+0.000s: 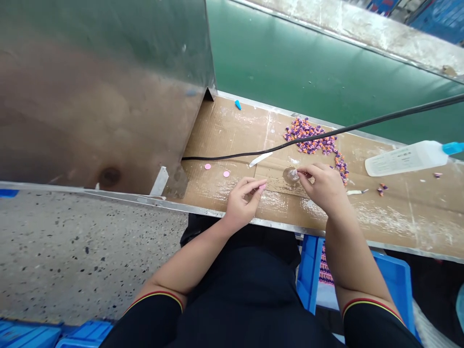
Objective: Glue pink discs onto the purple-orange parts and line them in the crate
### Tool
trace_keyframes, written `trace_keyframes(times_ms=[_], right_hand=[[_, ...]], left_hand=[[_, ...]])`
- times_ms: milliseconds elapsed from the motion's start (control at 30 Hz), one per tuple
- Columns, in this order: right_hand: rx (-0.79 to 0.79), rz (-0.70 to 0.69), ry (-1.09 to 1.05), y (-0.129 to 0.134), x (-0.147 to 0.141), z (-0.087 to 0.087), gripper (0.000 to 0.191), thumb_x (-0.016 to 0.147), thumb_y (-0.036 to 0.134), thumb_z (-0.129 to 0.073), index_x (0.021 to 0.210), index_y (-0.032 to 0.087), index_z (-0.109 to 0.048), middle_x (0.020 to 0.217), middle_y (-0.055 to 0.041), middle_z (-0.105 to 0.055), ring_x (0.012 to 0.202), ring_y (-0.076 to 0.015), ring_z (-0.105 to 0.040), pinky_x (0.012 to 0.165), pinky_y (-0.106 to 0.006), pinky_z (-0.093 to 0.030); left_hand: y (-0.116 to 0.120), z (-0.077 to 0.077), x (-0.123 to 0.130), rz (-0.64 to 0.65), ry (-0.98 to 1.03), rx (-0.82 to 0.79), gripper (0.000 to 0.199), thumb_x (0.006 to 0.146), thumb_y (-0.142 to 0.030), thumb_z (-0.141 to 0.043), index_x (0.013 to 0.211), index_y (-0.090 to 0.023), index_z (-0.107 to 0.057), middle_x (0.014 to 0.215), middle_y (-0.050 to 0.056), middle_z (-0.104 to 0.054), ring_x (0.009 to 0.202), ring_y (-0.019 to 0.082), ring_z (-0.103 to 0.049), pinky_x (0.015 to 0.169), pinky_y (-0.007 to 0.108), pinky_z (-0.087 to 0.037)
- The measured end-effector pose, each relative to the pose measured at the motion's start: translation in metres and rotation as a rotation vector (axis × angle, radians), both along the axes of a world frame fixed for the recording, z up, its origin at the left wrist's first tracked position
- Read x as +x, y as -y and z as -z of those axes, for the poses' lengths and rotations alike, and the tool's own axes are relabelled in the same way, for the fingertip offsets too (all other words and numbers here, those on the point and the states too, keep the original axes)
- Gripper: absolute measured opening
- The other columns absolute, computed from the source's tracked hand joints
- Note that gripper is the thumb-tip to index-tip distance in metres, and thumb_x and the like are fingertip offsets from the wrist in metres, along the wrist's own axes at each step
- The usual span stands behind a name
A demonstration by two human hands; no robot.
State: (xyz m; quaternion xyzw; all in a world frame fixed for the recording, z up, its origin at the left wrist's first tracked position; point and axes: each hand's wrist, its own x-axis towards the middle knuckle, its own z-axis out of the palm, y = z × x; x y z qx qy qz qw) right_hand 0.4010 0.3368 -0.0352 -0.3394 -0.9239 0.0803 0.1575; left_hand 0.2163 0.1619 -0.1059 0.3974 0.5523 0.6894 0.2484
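Sleeves [369, 324], blue crate [393, 285], left hand [243, 203], right hand [321, 188] — cable [326, 133]

No words, numbers or brands can be read anywhere. The white plastic squeeze bottle [406, 158] shows only faint marks on its side, too blurred to read. The pink discs [207, 166] on the cardboard [224, 135] carry no legible print, and the blue boxes [438, 19] in the far corner show only unreadable pale marks.

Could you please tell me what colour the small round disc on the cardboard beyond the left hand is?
The disc is pink, as the head view shows.
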Motion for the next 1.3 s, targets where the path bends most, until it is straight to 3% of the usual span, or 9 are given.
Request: trace_keyframes(times_ms=[167,300,400,467,600,733,933,1300], right_hand=[[-0.025,0.081,-0.276,0.026,0.001,-0.007,0.018,0.1,0.033,-0.068,0.093,0.024,-0.082,0.084,-0.0067,-0.08,0.071,-0.0216,-0.069,0.069,-0.036,-0.057],[-0.344,0.069,-0.666,0.075,-0.013,-0.001,0.011,0.102,0.034,-0.074,0.099,0.025,-0.081,0.093,-0.0054,-0.081,0.075,-0.0199,-0.076,0.067,-0.034,-0.064],[-0.592,0.002,-0.88,0.111,-0.029,0.011,0.007,0.104,0.031,-0.074,0.105,0.026,-0.079,0.098,-0.005,-0.081,0.083,-0.0204,-0.081,0.07,-0.033,-0.069],[-0.657,0.008,-0.974,0.127,-0.038,0.019,0.009,0.106,0.033,-0.073,0.108,0.026,-0.079,0.102,-0.0054,-0.08,0.084,-0.0197,-0.082,0.072,-0.033,-0.072],[-0.601,0.079,-1.069,0.139,-0.044,0.027,0.01,0.108,0.033,-0.072,0.112,0.026,-0.077,0.107,-0.0062,-0.08,0.094,-0.0212,-0.084,0.081,-0.036,-0.074],[-0.528,0.092,-1.089,0.14,-0.042,0.029,0.013,0.107,0.021,-0.072,0.116,0.028,-0.079,0.111,-0.0044,-0.082,0.096,-0.0193,-0.084,0.084,-0.034,-0.072],[-0.236,0.136,-1.047,0.139,-0.045,0.029,0.021,0.101,0.013,-0.076,0.115,0.028,-0.082,0.107,-0.0043,-0.086,0.1,-0.0216,-0.084,0.09,-0.039,-0.072],[-0.215,0.109,-1.085,0.141,-0.045,0.023,0.021,0.101,0.012,-0.076,0.113,0.027,-0.083,0.105,-0.0055,-0.087,0.095,-0.0227,-0.085,0.086,-0.04,-0.074]], left_hand=[[0.001,-0.007,0.004,0.044,0.242,-0.091,0.026,0.095,-0.045,-0.084,0.096,-0.018,-0.083,0.092,0.008,-0.082,0.082,0.016,-0.079,0.08,0.027,-0.067],[0.001,-0.015,0.007,0.012,0.4,-0.131,0.043,0.082,-0.054,-0.096,0.104,-0.019,-0.085,0.091,0.008,-0.085,0.085,0.02,-0.083,0.084,0.031,-0.071],[0.001,-0.022,0.009,0.038,0.493,-0.168,0.045,0.078,-0.059,-0.098,0.094,-0.019,-0.087,0.093,0.009,-0.086,0.081,0.019,-0.084,0.084,0.031,-0.072],[0.0,-0.025,0.011,0.035,0.577,-0.178,0.046,0.074,-0.06,-0.1,0.089,-0.019,-0.086,0.092,0.009,-0.086,0.076,0.017,-0.082,0.08,0.03,-0.072],[0.001,-0.03,0.018,0.016,0.692,-0.151,0.046,0.067,-0.058,-0.105,0.088,-0.021,-0.086,0.084,0.005,-0.085,0.074,0.017,-0.082,0.075,0.027,-0.071],[0.002,-0.036,0.023,0.027,0.709,-0.157,0.04,0.068,-0.053,-0.106,0.088,-0.022,-0.088,0.089,0.006,-0.086,0.081,0.018,-0.083,0.081,0.028,-0.071],[0.006,-0.041,0.031,0.009,0.749,-0.155,0.037,0.067,-0.05,-0.106,0.087,-0.024,-0.089,0.091,0.006,-0.086,0.084,0.016,-0.082,0.081,0.025,-0.069],[0.01,-0.047,0.04,-0.002,0.627,-0.073,0.03,0.072,-0.053,-0.103,0.086,-0.029,-0.09,0.09,0.005,-0.087,0.084,0.016,-0.083,0.083,0.025,-0.069]])
